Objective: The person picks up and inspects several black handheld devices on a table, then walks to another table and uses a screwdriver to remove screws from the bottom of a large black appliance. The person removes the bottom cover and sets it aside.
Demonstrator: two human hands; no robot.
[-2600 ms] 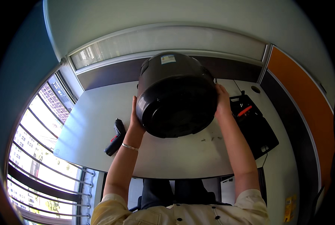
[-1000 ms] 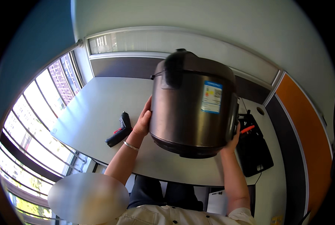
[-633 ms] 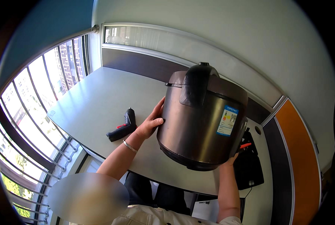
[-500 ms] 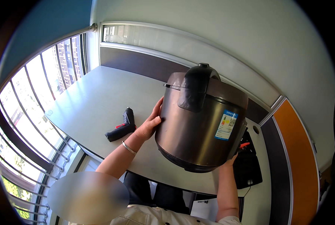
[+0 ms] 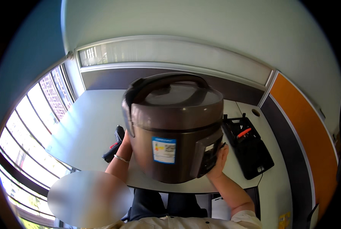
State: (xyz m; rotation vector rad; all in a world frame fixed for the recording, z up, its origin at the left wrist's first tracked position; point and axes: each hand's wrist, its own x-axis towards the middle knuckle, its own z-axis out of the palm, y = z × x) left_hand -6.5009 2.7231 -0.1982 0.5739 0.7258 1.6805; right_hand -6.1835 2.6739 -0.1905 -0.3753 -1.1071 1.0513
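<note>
A brown, metallic rice cooker point(image 5: 178, 126) is between my two hands over the desk, roughly upright, with its lid closed. An arched handle crosses the lid, and a blue-edged label is on the side toward me. My left hand point(image 5: 127, 142) is pressed against the cooker's left side, its fingers hidden behind the body. On the right, my right hand point(image 5: 218, 164) grips the body beside the dark control panel point(image 5: 209, 154). Whether the base touches the desk I cannot tell.
A black and red cordless screwdriver point(image 5: 114, 147) lies on the pale desk point(image 5: 88, 118), left of my left forearm. To the right is an opened black tool case point(image 5: 252, 158) with an orange-red tool point(image 5: 244, 132) in it. Low partitions border the desk; a barred window point(image 5: 33, 122) is at left.
The cooker has turned, bringing its label leftward and its control panel and lid into view. It has gone from tilted to nearly upright, and my view has shifted.
</note>
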